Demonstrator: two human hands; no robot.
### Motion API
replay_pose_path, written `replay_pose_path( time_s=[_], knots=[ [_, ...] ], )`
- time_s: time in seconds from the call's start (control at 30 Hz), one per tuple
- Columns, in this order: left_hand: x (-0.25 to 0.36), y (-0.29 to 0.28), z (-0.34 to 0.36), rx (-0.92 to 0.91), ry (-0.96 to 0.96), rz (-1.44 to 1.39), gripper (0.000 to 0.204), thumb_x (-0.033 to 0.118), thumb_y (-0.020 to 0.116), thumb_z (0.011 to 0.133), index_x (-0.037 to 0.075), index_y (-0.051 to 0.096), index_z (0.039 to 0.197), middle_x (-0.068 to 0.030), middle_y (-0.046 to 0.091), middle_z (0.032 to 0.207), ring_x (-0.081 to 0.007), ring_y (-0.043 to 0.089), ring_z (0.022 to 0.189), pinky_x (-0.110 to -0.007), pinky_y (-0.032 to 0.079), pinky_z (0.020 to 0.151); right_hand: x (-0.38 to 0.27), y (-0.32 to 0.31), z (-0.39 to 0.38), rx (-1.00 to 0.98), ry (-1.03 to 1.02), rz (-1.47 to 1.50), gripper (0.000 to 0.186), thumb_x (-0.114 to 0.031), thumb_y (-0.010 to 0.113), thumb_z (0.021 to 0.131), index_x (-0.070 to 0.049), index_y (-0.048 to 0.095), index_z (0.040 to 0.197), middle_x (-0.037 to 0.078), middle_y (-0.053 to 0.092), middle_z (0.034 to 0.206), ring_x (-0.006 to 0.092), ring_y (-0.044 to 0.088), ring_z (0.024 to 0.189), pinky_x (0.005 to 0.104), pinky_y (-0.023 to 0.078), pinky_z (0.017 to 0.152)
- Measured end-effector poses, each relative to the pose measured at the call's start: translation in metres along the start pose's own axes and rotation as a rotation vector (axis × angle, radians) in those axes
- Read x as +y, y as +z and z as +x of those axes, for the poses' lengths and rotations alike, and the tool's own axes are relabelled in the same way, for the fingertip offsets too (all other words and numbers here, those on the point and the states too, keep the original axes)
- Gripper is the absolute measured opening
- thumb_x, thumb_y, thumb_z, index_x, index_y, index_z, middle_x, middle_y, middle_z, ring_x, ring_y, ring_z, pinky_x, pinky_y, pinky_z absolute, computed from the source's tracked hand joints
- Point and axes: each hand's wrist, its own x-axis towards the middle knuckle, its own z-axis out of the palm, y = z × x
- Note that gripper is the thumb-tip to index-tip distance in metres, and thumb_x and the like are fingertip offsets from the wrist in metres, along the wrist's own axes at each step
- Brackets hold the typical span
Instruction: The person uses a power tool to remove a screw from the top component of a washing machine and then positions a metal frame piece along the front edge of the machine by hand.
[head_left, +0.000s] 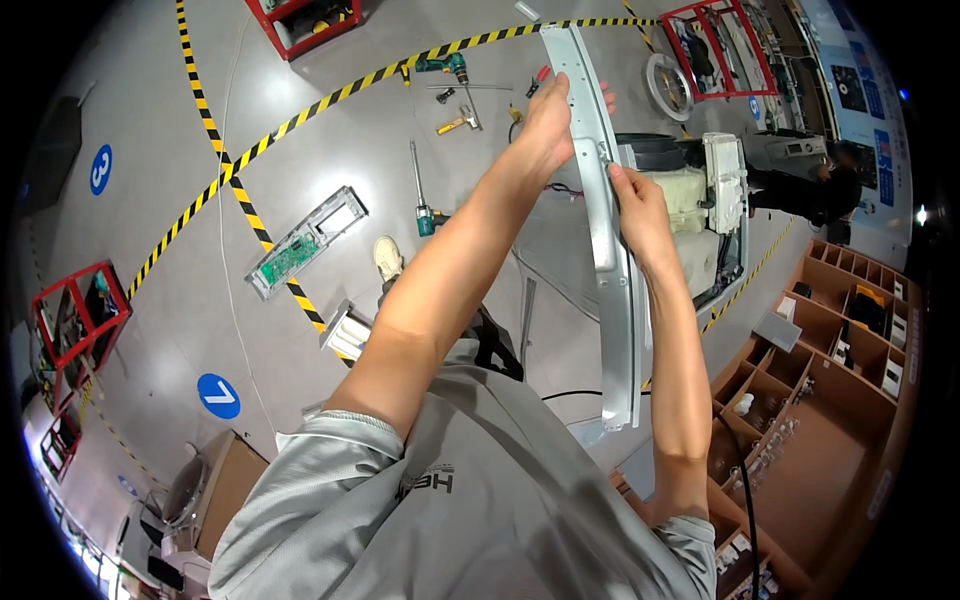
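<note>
A long grey sheet-metal panel [598,215] with folded edges and holes stands up lengthwise before me. Near its far end, my left hand [548,125] wraps round the left edge, and fingertips show past the opposite edge. Halfway along, my right hand [643,212] grips the right edge, thumb on top and the other fingers partly hidden. Just beyond the panel on the right is an opened appliance body with a white plastic housing [724,185] and a cream-coloured tub part [683,200], partly covered by the panel and my right arm.
On the floor lie a cordless drill [430,218], another green power tool [455,66], a hammer [460,122], a control panel with circuit board [300,245] and a white drawer-like part [346,330]. A compartmented wooden tray [820,450] stands right. Red-framed racks [720,50] and another person [820,190] are farther off.
</note>
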Motion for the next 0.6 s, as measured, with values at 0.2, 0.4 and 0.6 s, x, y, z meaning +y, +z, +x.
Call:
replay_pose_path(
  time_s=[0.2, 0.4, 0.6],
  knots=[
    [0.005, 0.000, 0.016, 0.015, -0.071, -0.108, 0.049, 0.028, 0.018, 0.106, -0.008, 0.030, 0.136, -0.0256, 0.053, 0.125, -0.0376, 0.058, 0.109, -0.048, 0.050, 0.097, -0.004, -0.002, 0.010, 0.024, -0.031, -0.049, 0.042, -0.034, 0.051, 0.097, 0.005, 0.064, 0.092, 0.014, 0.057, 0.064, 0.0205, 0.051, 0.061, 0.0370, 0.042, 0.062],
    [0.006, 0.009, 0.010, 0.058, -0.023, -0.016, 0.050, 0.027, 0.018, 0.105, -0.011, 0.029, 0.136, -0.0268, 0.051, 0.128, -0.0380, 0.056, 0.113, -0.048, 0.049, 0.100, 0.001, -0.003, 0.016, -0.002, -0.015, -0.108, 0.043, -0.035, 0.051, 0.097, 0.006, 0.064, 0.091, 0.015, 0.060, 0.067, 0.0224, 0.055, 0.063, 0.0384, 0.043, 0.063],
    [0.017, 0.014, 0.016, 0.013, -0.021, -0.099, 0.051, 0.026, 0.019, 0.106, -0.013, 0.027, 0.137, -0.0296, 0.049, 0.130, -0.0399, 0.053, 0.119, -0.049, 0.047, 0.102, -0.022, -0.009, 0.009, 0.012, 0.030, -0.092, 0.043, -0.036, 0.052, 0.096, 0.004, 0.064, 0.088, 0.022, 0.062, 0.074, 0.0330, 0.060, 0.069, 0.0402, 0.045, 0.066]
  ],
)
